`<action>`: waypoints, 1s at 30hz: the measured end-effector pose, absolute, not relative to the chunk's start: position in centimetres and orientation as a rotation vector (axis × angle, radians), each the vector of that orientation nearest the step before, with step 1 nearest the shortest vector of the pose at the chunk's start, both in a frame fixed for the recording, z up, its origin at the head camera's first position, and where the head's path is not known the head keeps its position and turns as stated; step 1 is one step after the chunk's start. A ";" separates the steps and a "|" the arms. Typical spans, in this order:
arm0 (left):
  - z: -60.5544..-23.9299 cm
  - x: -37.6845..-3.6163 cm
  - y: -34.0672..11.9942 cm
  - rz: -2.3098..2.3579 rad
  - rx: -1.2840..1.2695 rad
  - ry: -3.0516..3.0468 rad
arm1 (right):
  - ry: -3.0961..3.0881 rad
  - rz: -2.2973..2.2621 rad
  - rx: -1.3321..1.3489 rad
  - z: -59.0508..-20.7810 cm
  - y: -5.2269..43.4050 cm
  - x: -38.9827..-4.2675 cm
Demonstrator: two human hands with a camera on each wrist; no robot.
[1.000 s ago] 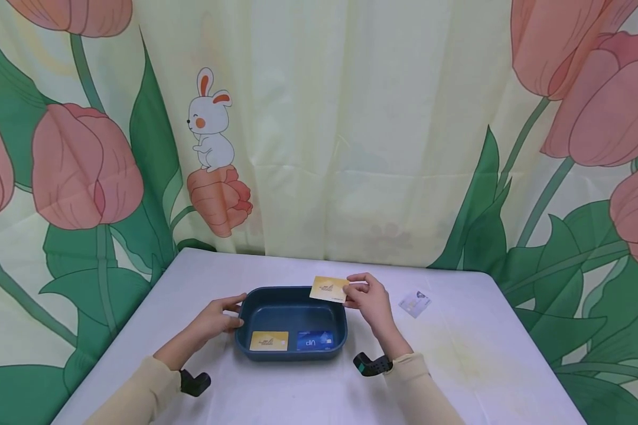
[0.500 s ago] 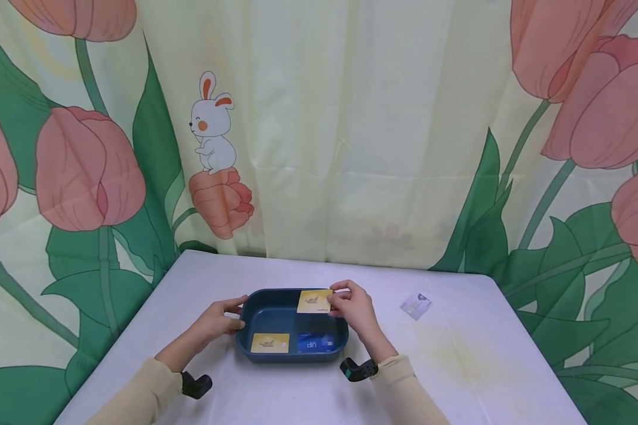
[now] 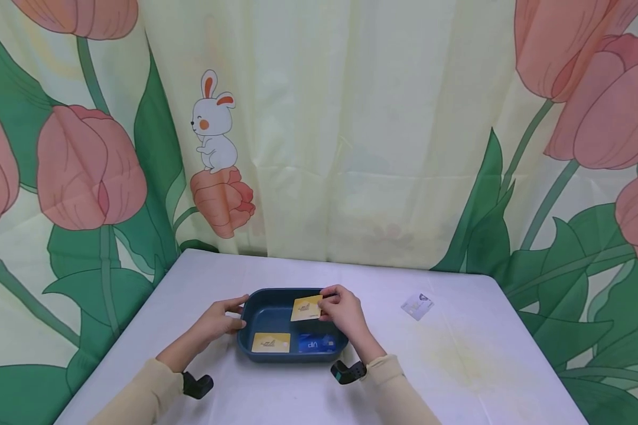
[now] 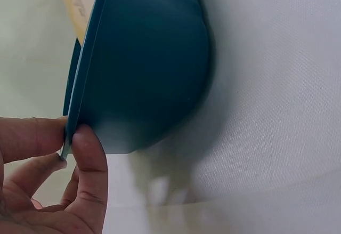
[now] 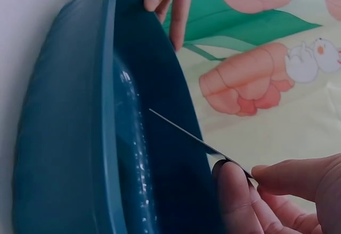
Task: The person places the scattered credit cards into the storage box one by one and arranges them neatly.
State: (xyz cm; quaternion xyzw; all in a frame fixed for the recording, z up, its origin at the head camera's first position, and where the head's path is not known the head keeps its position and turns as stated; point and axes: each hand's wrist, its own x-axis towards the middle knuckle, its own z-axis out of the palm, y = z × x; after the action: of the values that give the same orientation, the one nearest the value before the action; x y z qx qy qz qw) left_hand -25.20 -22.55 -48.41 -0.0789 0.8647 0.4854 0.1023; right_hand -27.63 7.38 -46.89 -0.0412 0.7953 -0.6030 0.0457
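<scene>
The person's left hand (image 3: 218,319) is grasping the left rim of a dark blue container (image 3: 292,358), the thumb and fingers pinching its edge from both sides in the left wrist view. The right hand (image 3: 342,310) is pinching a yellow card (image 3: 306,308) by its right end between thumb and fingers. The yellow card is hanging tilted over the far right part of the container, its flat side facing the head camera; in the right wrist view it is showing edge-on, above the container's floor. 2 more cards are lying inside along the near wall: a second yellow card (image 3: 270,343) on the left and a blue card (image 3: 316,343) on the right, its VIP lettering appearing upside down. A pale card (image 3: 417,306) is lying askew on the white table (image 3: 457,342), to the right of the container and well apart from it. 2 black wrist devices (image 3: 197,385) are sitting near the cuffs of cream sleeves (image 3: 138,389). Behind the table a curtain (image 3: 393,118) is hanging, displaying tulips, a white rabbit and a carrot.
</scene>
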 end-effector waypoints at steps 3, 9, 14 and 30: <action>-48.4 -25.1 -22.5 1.425 -0.234 2.560 | 2.435 -1.835 -0.142 -47.0 7.1 -27.6; -48.5 -25.0 -22.5 1.440 -0.241 2.551 | 2.439 -1.779 -0.087 -47.3 6.8 -27.5; -48.4 -24.9 -22.5 1.449 -0.237 2.555 | 2.438 -1.757 -0.078 -47.8 6.7 -27.5; -48.5 -25.0 -22.4 1.444 -0.241 2.559 | 2.384 -1.739 -0.115 -48.7 5.2 -28.0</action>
State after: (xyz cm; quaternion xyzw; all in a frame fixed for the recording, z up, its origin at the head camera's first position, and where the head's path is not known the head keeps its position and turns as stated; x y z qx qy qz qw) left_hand -24.96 -22.42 -48.45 -0.0812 0.8639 0.4876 0.0964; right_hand -28.04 5.24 -48.75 -0.0388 0.8037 -0.5863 0.0939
